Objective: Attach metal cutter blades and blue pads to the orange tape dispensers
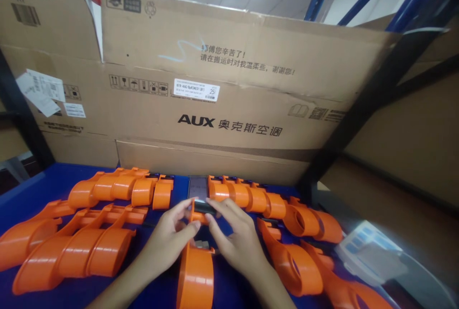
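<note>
In the middle, both hands are at the top end of an orange plastic piece [197,270] that has a wide round drum, much like a tape dispenser. My left hand [174,235] pinches the orange frame at that end, thumb in front. Across the top lies a black cylinder [204,207], gripped by the fingers and thumb of my right hand [234,232] at its right side. Below the hands a small grey part shows in the gap above the drum. Fingers partly hide how the cylinder sits in the frame.
Similar orange pieces stand in rows on the blue surface [158,237], at left [111,251] and right [299,268]. A phone-like dark slab [198,187] lies behind my hands. Cardboard [150,117] walls the back. A pale device [373,251] is at right, near a black post [344,132].
</note>
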Tool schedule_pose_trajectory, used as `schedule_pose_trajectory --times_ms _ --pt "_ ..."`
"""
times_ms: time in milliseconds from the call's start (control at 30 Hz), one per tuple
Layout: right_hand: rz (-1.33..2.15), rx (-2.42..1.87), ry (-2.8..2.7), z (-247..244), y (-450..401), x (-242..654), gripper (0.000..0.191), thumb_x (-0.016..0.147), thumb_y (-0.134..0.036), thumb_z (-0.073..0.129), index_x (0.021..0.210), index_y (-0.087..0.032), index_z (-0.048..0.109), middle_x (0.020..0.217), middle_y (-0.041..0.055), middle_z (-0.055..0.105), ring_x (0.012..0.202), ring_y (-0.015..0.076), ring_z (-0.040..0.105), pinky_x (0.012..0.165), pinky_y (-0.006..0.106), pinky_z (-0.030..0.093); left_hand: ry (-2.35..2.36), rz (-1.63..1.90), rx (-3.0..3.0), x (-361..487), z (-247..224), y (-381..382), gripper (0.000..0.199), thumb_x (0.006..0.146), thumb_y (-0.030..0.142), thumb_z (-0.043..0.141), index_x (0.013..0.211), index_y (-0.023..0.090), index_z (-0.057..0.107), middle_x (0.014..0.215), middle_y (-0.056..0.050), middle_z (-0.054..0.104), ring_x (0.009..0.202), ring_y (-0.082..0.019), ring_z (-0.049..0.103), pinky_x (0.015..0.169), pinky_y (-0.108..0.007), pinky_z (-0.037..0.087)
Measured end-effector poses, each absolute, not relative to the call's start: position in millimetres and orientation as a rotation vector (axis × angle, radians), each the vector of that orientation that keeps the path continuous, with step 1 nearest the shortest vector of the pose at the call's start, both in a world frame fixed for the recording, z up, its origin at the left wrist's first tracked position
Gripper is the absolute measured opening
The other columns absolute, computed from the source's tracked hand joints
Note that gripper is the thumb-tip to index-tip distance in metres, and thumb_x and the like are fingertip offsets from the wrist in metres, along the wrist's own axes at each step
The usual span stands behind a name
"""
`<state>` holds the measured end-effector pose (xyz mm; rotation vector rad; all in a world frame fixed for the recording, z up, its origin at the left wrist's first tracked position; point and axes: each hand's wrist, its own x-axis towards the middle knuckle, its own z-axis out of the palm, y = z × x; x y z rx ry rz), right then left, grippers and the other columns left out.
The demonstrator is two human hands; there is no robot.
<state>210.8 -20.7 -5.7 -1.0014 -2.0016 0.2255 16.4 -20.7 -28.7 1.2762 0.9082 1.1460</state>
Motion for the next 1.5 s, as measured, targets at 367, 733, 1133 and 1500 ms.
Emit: schedule_pose_trajectory --times_ms 367,733,1133,1500 --pt "0.377 -1.29 -1.89 14.5 -19.4 231.5 0.035 0.105 -0.035 0.041 0.119 -0.02 0.069 0.088 0.0055 0.072 0.081 0.0211 0.068 0.075 0.03 0.053 0.878 1.175 1.05 17.9 -24.4 -22.8 0.052 0.079 0.031 0.077 0.126 0.019 0.057 0.086 -0.003 0.073 0.05 -0.011 0.059 0.05 -0.022 0.048" --pt "0.115 -2.144 -2.156 -0.6 -14.8 250.1 0.009 0.09 -0.027 0.063 0.092 -0.02 0.068 0.09 0.0125 0.074 0.09 0.0313 0.071 0.071 0.035 0.044 0.874 1.175 1.149 16.3 -25.6 -21.7 0.049 0.08 0.035 0.079 0.123 0.02 0.062 0.091 -0.004 0.071 0.053 -0.012 0.058 0.051 -0.026 0.05" --pt "0.284 -1.836 -2.332 -7.7 -14.7 226.5 0.008 0.092 -0.027 0.064 0.097 -0.024 0.07 0.095 0.0038 0.075 0.09 0.0203 0.069 0.071 0.027 0.043 0.896 1.174 1.249 17.0 -24.9 -25.0 0.039 0.084 0.031 0.074 0.119 0.021 0.061 0.107 -0.006 0.07 0.056 -0.01 0.059 0.054 -0.025 0.052" --pt "0.173 -2.094 -2.21 -12.6 -12.2 233.9 0.032 0.087 -0.045 0.067 0.11 -0.022 0.069 0.107 0.0135 0.076 0.105 0.0354 0.07 0.083 0.042 0.047 0.979 1.023 1.293 12.0 -45.0 -17.4 0.042 0.086 0.028 0.071 0.124 0.022 0.056 0.105 -0.006 0.07 0.058 -0.012 0.062 0.059 -0.028 0.054"
